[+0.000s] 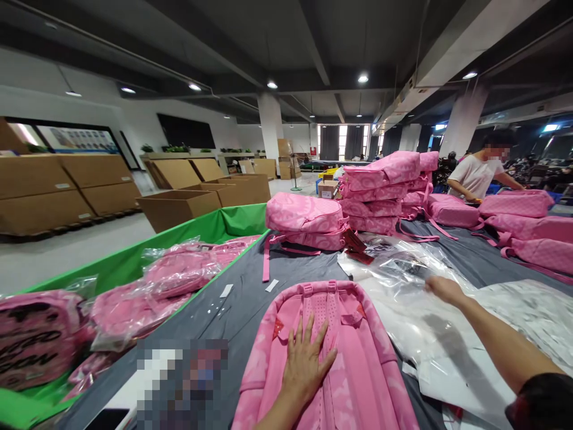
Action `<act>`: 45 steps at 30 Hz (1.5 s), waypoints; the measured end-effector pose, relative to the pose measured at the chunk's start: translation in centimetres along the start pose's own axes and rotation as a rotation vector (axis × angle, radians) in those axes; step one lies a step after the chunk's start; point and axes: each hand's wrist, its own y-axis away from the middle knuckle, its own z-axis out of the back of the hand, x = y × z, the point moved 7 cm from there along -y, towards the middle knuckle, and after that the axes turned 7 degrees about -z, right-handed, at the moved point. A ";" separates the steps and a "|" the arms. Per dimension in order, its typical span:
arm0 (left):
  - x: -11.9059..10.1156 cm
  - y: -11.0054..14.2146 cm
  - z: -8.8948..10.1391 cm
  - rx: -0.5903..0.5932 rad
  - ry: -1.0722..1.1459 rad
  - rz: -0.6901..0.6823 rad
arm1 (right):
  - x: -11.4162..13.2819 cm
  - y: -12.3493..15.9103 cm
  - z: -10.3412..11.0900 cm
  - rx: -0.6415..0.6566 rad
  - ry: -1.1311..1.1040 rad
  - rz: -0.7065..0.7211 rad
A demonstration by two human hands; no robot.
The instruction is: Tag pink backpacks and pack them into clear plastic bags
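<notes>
A pink backpack (340, 358) lies back-side up on the grey table in front of me. My left hand (307, 361) rests flat on it with the fingers spread, holding nothing. My right hand (443, 289) reaches out to the right onto a pile of clear plastic bags (403, 269); its fingers lie on the plastic, and whether they pinch a bag is not visible.
A green bin (134, 263) at the left holds bagged pink backpacks. Stacks of pink backpacks (380, 191) stand further back on the grey table (242, 298). A person in a white shirt (477, 173) works at the far right. Cardboard boxes (179, 206) line the floor.
</notes>
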 end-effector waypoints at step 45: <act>2.7 0.7 12.9 -0.547 0.169 0.113 | 15.2 22.8 -9.9 -0.076 0.270 0.512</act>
